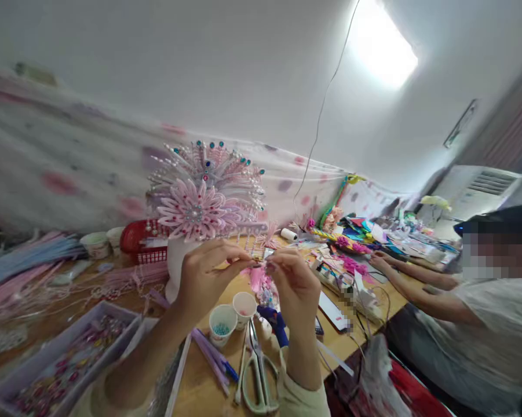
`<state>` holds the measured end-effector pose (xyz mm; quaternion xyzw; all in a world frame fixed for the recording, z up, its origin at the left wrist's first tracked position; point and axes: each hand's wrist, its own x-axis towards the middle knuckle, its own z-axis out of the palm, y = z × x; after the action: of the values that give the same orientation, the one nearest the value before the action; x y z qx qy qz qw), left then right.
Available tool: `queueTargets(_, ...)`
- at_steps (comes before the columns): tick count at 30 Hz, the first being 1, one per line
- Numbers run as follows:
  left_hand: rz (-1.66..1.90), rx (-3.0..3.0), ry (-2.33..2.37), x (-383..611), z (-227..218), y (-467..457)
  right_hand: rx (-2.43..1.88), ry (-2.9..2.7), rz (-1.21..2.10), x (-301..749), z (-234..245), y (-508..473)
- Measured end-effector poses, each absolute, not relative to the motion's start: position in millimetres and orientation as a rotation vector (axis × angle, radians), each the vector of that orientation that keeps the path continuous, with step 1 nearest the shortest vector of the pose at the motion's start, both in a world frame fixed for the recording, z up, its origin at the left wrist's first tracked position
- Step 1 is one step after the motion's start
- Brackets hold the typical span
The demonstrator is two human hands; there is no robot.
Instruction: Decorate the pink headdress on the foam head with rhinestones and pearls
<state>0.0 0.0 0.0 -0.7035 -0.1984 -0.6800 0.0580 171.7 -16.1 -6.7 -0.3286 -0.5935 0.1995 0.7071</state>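
My left hand (212,275) and my right hand (296,286) are raised over the table, fingertips pinched close to each other. Something small and thin seems to sit between them, too fine to make out. Behind my left hand stands a pink and lilac beaded flower headdress (194,213) on a white stand (176,260). Just below my hands are a paper cup of blue beads (222,324) and a second paper cup (244,303). Scissors (259,376) lie in front, beside a blue glue gun (276,325) partly hidden by my right hand.
A lilac tray (65,359) of gems lies at left, near bundles of pink and blue stems (30,260) and a red basket (145,243). Purple sticks (211,362) rest near the front. At right are a power strip (347,289), cables and a seated co-worker (495,313).
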Motion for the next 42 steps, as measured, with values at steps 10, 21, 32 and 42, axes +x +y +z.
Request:
queueTargets(10,-2.151,-2.041,-0.796,42,-11,51,-0.894,-1.079,0.746,193,-14,92)
queueTargets(21,-2.149,-2.038,-1.006,66,-10,95,-0.869,-1.008,0.959,189,-11,97)
queueTargets(32,-2.079,-2.055,-1.270,62,-3,96,-0.883,-1.007,0.969,191,-12,97)
queueTargets(42,-2.005,-1.985,-1.404,63,3,93,-0.877,-1.060,0.873,190,-13,99)
